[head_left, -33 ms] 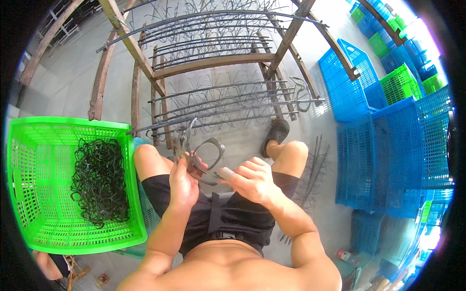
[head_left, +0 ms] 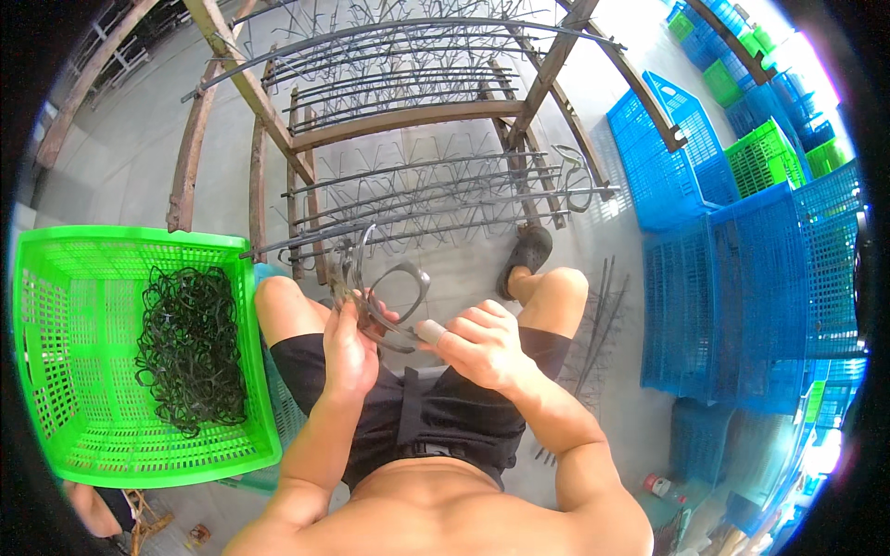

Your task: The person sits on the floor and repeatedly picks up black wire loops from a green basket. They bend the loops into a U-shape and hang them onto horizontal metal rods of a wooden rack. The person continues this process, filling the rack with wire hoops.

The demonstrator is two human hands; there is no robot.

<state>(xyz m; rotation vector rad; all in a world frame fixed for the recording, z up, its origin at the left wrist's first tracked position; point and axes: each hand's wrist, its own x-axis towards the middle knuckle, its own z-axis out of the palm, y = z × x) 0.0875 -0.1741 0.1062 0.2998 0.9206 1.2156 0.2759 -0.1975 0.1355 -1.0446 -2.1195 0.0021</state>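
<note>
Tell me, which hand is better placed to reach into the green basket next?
Probably the left hand: it is nearer the green basket, which stands on that side, while the right hand is farther off. The left does hold dark curved pieces, so it may need freeing first.

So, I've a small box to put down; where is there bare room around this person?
Floor shows bare beyond the green basket, between the two leftmost wooden posts. The basket has bare bottom left of its black tangle. Crowded: the hook-hung wooden rack ahead, and the blue crates on the right.
</note>
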